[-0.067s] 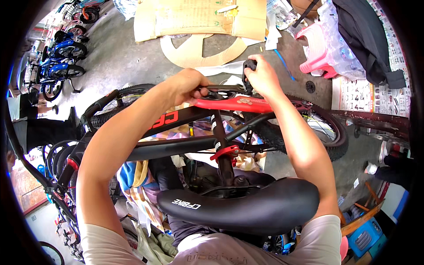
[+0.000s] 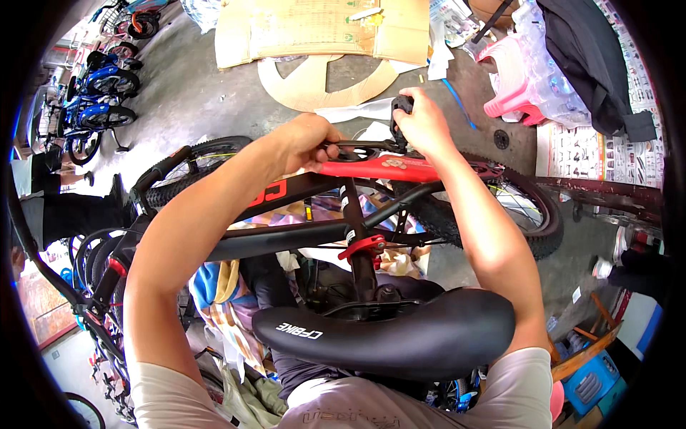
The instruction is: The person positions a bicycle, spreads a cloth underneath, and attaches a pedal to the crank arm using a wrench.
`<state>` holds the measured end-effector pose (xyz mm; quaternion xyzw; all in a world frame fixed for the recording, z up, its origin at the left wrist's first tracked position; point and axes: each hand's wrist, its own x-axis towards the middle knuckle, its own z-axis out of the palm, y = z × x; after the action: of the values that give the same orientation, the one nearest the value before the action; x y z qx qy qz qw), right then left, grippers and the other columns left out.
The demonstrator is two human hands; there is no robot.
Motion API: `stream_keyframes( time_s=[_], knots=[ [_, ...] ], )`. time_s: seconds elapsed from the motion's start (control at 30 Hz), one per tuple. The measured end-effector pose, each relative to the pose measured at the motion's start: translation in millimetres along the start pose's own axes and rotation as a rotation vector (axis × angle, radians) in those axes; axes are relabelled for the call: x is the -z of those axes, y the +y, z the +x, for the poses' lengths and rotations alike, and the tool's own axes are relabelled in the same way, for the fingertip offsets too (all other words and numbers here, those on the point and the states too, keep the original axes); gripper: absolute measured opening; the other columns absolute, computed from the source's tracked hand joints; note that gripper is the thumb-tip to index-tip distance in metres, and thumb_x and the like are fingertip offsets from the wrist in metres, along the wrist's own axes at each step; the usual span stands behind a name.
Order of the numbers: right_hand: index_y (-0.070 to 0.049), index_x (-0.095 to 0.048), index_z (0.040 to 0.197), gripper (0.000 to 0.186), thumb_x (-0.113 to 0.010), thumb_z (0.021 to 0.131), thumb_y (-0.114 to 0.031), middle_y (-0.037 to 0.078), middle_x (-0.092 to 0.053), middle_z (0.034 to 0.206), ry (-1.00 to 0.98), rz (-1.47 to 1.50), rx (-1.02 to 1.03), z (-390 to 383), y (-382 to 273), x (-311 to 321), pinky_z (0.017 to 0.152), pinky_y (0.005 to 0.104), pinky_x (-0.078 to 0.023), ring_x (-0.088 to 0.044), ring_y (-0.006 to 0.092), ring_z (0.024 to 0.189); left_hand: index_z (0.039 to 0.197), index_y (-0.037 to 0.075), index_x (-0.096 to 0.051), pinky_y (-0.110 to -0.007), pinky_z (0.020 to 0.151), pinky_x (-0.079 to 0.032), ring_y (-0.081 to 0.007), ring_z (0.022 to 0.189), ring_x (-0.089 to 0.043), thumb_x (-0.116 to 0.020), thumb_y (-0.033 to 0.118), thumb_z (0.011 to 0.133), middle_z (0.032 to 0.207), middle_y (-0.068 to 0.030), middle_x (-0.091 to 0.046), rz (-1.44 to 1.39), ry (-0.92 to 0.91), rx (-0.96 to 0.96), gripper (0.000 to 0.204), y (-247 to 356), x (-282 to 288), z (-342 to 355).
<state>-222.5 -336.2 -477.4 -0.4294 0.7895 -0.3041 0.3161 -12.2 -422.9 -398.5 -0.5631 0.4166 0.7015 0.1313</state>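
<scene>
Across in front of me stands a black and red bicycle (image 2: 286, 242), its black saddle (image 2: 386, 336) closest to my body. The fingers of my left hand (image 2: 309, 143) are closed on the end of a thin, dark wrench (image 2: 366, 144), just above the red chain guard (image 2: 386, 169). The wrench's other end reaches to the base of a black pedal (image 2: 401, 109). My right hand (image 2: 426, 127) grips that pedal, thumb and fingers around it. The joint between wrench and pedal is too small to make out. Below the frame's top tube sits a red seat clamp (image 2: 363, 247).
Flattened cardboard (image 2: 314, 32) lies on the floor beyond the bicycle. A pink plastic stool (image 2: 509, 79) and a black bag (image 2: 593, 64) are at the far right. Small blue bicycles (image 2: 107, 86) line the far left. Another person's dark-clad leg (image 2: 78, 214) shows at the left.
The wrench has shifted slightly beside the pedal, with small movement in my left hand's fingers. My right hand keeps its grip on the pedal.
</scene>
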Motion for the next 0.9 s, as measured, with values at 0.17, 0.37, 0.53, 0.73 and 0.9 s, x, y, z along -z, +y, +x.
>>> stream_keyframes(
  time_s=[0.17,0.37,0.53,0.73,0.9],
  knots=[
    [-0.003,-0.057,0.125,0.046,-0.066,0.083,-0.020,0.022,-0.066,0.113,0.019,0.014,0.047,3,2,-1,0.095,0.0429,-0.048,-0.063,0.0362,0.109,0.100,0.004,-0.068,-0.025,0.048,-0.027,-0.0045,0.048,-0.030,-0.044,0.020,0.097,0.058,0.0078,-0.039,-0.041,-0.090,0.071,0.030,-6,-3,10],
    [-0.003,-0.057,0.125,0.046,-0.065,0.082,-0.020,0.022,-0.067,0.113,0.000,0.031,-0.023,8,5,-1,0.095,0.0430,-0.048,-0.063,0.0356,0.110,0.092,0.008,-0.070,-0.031,0.050,-0.029,-0.0103,0.051,-0.034,-0.066,0.044,0.090,0.057,0.0067,-0.041,0.325,-0.087,-0.002,0.036,-9,-6,25],
    [-0.004,-0.058,0.125,0.047,-0.065,0.081,-0.020,0.022,-0.067,0.112,0.000,0.041,-0.064,12,8,-2,0.094,0.0436,-0.048,-0.063,0.0359,0.109,0.088,0.003,-0.071,-0.042,0.068,-0.048,-0.0297,0.070,-0.062,-0.058,0.045,0.092,0.075,-0.0122,-0.066,0.931,0.213,-0.494,0.044,-12,-20,33],
    [-0.007,-0.060,0.122,0.044,-0.066,0.081,-0.019,0.021,-0.067,0.113,0.011,0.061,-0.132,14,9,-6,0.094,0.0431,-0.048,-0.063,0.0358,0.109,0.090,0.006,-0.071,-0.050,0.080,-0.053,-0.0402,0.087,-0.067,-0.049,0.042,0.096,0.087,-0.0206,-0.070,1.211,0.321,-0.677,0.043,-22,-33,28],
    [-0.009,-0.061,0.121,0.041,-0.064,0.081,-0.019,0.019,-0.068,0.113,0.046,0.027,-0.132,16,9,-10,0.094,0.0437,-0.048,-0.063,0.0360,0.109,0.092,0.007,-0.066,-0.054,0.075,-0.050,-0.0428,0.085,-0.065,-0.051,0.038,0.097,0.086,-0.0219,-0.068,1.187,0.315,-0.744,0.035,-21,-24,46]
  ],
)
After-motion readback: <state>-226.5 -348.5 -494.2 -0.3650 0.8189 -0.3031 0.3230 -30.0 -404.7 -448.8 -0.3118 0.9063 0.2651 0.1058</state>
